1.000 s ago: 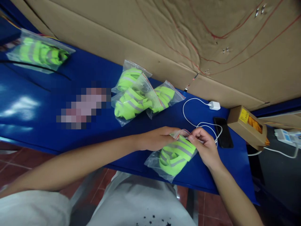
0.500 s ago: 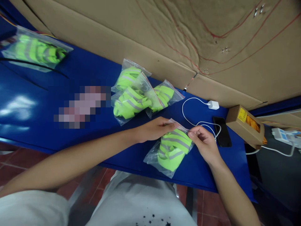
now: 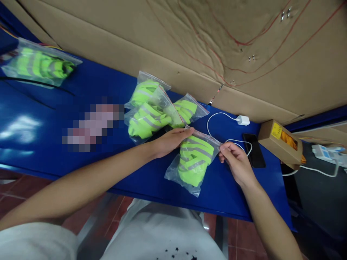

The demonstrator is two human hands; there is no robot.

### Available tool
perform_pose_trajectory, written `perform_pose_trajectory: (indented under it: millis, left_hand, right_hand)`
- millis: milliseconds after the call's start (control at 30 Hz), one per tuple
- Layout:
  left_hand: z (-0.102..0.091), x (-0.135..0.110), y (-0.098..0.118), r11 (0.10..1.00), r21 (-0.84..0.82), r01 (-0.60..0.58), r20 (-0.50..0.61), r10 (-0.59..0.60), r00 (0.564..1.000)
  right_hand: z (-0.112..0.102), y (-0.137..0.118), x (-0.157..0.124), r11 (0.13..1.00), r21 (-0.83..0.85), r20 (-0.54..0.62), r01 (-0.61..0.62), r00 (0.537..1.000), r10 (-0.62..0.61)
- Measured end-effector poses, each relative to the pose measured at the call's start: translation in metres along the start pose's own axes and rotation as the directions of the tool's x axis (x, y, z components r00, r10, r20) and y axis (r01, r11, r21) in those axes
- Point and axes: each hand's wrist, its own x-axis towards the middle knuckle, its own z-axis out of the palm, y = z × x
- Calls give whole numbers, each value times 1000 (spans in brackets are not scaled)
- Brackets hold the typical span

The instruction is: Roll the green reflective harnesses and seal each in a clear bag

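Observation:
A clear zip bag (image 3: 170,172) lies near the table's front edge, with a folded neon-yellow reflective strap or vest (image 3: 195,159) inside; which of the two I cannot tell. My left hand (image 3: 173,141) pinches the left corner of the bag's top between thumb and fingers. At the opposite top corner, my right hand (image 3: 235,159) grips the plastic in the same way. The top edge stretches fairly straight between both hands. Just behind my left hand sit several similar filled bags (image 3: 149,121) in a heap.
Another filled bag (image 3: 43,65) lies at the far left by a black cable. A white charger (image 3: 243,120) with its cord, a dark phone (image 3: 254,151) and a cardboard box (image 3: 280,141) are on the right. Cardboard (image 3: 108,47) lines the back of the blue table (image 3: 89,173).
My hands have moved apart along the bag's top, which now stretches wider and flatter between them. The view has shifted slightly.

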Motion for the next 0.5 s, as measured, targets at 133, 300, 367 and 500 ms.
perform_pose_trajectory:
  millis: [133, 300, 367, 500]
  left_hand:
    - [2, -2, -2, 1000, 9, -24, -3, 24, 1000]
    - [5, -2, -8, 999, -23, -46, 21, 47, 999]
    - [5, -3, -8, 998, 2, -58, 44, 58, 997]
    - [4, -5, -7, 983, 104, -153, 114, 142, 983]
  right_hand:
    - [3, 1, -2, 1000, 16, -6, 6, 1000, -6]
    - [3, 8, -2, 997, 3, -78, 81, 994, -80]
    - [5, 9, -2, 997, -15, -89, 82, 993, -83]
    - [9, 9, -3, 998, -12, -48, 59, 997, -59]
